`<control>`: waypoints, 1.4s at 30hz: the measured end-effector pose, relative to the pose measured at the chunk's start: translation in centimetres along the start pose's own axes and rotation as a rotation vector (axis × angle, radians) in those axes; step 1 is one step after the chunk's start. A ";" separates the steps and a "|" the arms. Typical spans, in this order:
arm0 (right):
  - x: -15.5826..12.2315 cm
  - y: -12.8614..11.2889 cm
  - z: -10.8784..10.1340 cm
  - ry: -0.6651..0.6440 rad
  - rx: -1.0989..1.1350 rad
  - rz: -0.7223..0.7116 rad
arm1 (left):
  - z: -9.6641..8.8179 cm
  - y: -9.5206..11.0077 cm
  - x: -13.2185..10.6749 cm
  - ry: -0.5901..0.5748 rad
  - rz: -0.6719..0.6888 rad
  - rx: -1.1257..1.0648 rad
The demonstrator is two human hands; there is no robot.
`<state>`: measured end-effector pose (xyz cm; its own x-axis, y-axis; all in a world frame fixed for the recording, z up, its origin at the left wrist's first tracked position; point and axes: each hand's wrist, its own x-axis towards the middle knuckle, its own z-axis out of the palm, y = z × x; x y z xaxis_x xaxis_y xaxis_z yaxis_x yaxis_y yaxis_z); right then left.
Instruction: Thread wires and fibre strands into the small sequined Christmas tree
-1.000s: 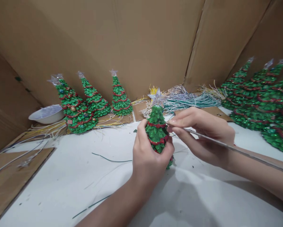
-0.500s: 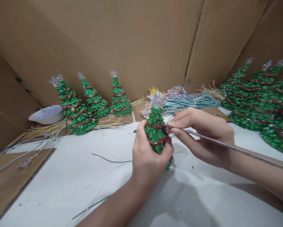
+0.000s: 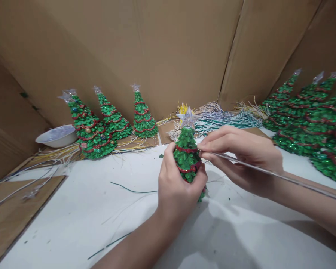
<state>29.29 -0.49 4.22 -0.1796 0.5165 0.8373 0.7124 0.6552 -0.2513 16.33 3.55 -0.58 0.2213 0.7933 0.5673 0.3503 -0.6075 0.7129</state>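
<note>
My left hand (image 3: pixel 177 186) is wrapped round a small green Christmas tree figurine (image 3: pixel 188 155) with red garlands, holding it upright and a little tilted over the white table. A clear star (image 3: pixel 188 117) tops it. On the tree's right side, my right hand (image 3: pixel 243 160) pinches a long thin silvery rod (image 3: pixel 269 173) between thumb and fingers. Its tip is at the upper red garland, partly hidden by the fingertips; whether it touches cannot be made out. The rod runs back over my right forearm to the picture's edge.
Similar trees stand at the left (image 3: pixel 91 130) and right (image 3: pixel 330 138). Behind my hands lie bundles of green and white wires (image 3: pixel 226 123). A white bowl (image 3: pixel 57 141) sits at the far left, near a cardboard sheet (image 3: pixel 30 213). Loose green wires (image 3: pixel 133 189) lie on the table (image 3: pixel 81 213).
The view has shifted very slightly, so everything sits a few pixels further right. Both hands keep their hold on the tree and the rod.
</note>
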 end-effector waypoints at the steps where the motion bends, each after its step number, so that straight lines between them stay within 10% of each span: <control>1: 0.1 -0.1 -0.1 -0.011 -0.021 0.004 | 0.0 0.0 0.0 -0.002 0.000 0.001; 42: 0.5 -0.6 -0.7 -0.086 -0.002 0.107 | -0.1 0.0 0.0 -0.009 -0.007 -0.023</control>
<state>29.24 -1.05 5.17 -0.1598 0.6289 0.7609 0.7319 0.5927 -0.3362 16.26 3.57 -0.58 0.2269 0.7978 0.5586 0.3305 -0.6026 0.7264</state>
